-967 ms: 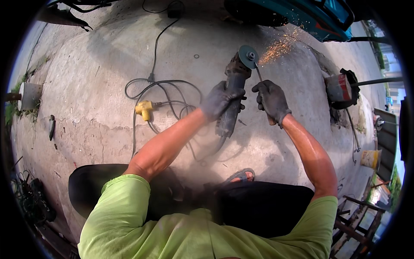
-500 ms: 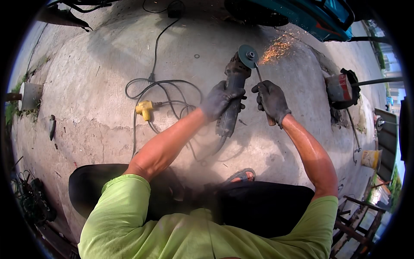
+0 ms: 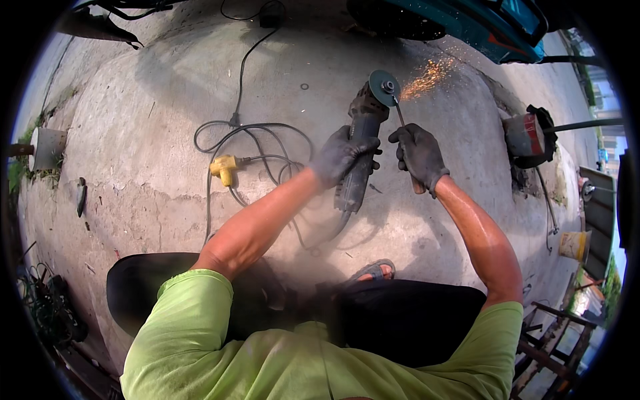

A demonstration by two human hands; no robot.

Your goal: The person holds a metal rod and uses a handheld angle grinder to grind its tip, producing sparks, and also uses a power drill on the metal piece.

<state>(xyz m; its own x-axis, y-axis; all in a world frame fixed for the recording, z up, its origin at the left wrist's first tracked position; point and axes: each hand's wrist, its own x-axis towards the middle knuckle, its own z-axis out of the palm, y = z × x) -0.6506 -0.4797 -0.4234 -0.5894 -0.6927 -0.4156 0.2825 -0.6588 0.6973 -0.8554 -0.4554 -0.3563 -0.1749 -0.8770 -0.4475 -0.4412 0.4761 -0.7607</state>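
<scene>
My left hand (image 3: 335, 159), in a dark grey work glove, is wrapped round the body of a black angle grinder (image 3: 364, 128). The grinder points away from me, with a green disc (image 3: 383, 85) at its far end. In a matching glove, my right hand (image 3: 423, 155) grips a thin metal rod (image 3: 400, 115), and a brown handle-like end shows below the palm. The rod's tip meets the disc's right edge, where orange sparks (image 3: 429, 79) fly off to the upper right. My fingers partly hide the grinder's middle and most of the handle.
A black cord (image 3: 241, 77) with a yellow connector (image 3: 225, 169) lies looped on the concrete floor (image 3: 153, 160) at left. A teal machine (image 3: 477, 30) stands at the far right. Buckets (image 3: 49, 148) sit at both sides. My sandalled foot (image 3: 375, 270) is near.
Very little differs. Both hands, the grinder and the rod hold nearly the same place, and the spray of sparks has shifted slightly in shape.
</scene>
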